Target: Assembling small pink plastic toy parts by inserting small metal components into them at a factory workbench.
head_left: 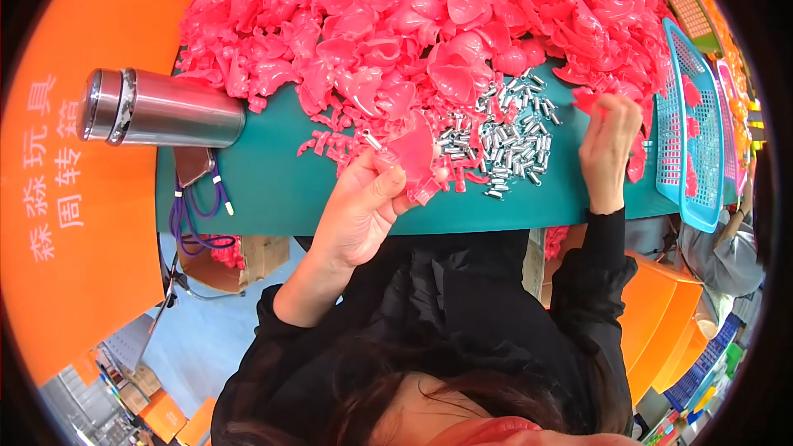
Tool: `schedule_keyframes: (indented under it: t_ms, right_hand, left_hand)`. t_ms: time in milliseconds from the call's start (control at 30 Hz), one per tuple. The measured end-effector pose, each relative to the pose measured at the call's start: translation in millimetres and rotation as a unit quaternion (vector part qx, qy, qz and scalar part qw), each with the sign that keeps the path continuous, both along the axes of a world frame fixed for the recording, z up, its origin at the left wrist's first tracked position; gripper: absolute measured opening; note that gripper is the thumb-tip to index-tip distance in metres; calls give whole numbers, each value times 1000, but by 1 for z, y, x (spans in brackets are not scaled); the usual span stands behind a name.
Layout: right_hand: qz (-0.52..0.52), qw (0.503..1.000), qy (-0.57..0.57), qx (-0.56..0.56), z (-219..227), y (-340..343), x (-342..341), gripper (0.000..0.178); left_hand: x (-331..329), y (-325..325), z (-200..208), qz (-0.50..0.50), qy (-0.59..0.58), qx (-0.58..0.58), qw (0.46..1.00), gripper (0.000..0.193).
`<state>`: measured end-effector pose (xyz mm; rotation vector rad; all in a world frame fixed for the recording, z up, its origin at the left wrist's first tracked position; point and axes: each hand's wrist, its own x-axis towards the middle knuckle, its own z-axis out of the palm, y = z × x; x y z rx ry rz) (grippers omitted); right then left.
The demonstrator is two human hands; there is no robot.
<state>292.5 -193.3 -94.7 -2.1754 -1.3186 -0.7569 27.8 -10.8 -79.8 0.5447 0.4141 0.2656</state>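
Observation:
My left hand (359, 206) is closed on a thin, curved red plastic shell piece (412, 151) over the near part of the table. A small silvery metal cylinder (372, 140) shows just above the left fingers; whether they pinch it as well is unclear. On the right, my right hand (610, 144) has its fingers curled together, with a red plastic piece (585, 100) at the fingertips. Between the hands lies a heap of small silvery metal cylinders (516, 140). A large pile of glossy red plastic pieces (429, 21) covers the far side of the table.
Left on the green table (289, 198) lies a steel flask (178, 109), with a phone (194, 165) and purple cord (178, 213) near it. A blue basket (710, 157) holding red pieces stands at the right edge. Orange bins (661, 322) are below right.

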Motion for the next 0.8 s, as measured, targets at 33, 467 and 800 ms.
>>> schedule_keyframes:
  t_ms: [33, 467, 800]
  right_hand:
    - [-14, 999, -3, -37, -1, -5, -5, 16]
    - [45, 977, 179, -104, 18, -18, -29, 46]
    - [231, 839, 485, 86, 39, 47, -114, 42]
  left_hand:
    - [1, 1, 1, -5, 1, 11, 1000, 15]
    - [7, -4, 4, 31, 19, 36, 999, 38]
    - [10, -14, 10, 61, 11, 211, 975, 61]
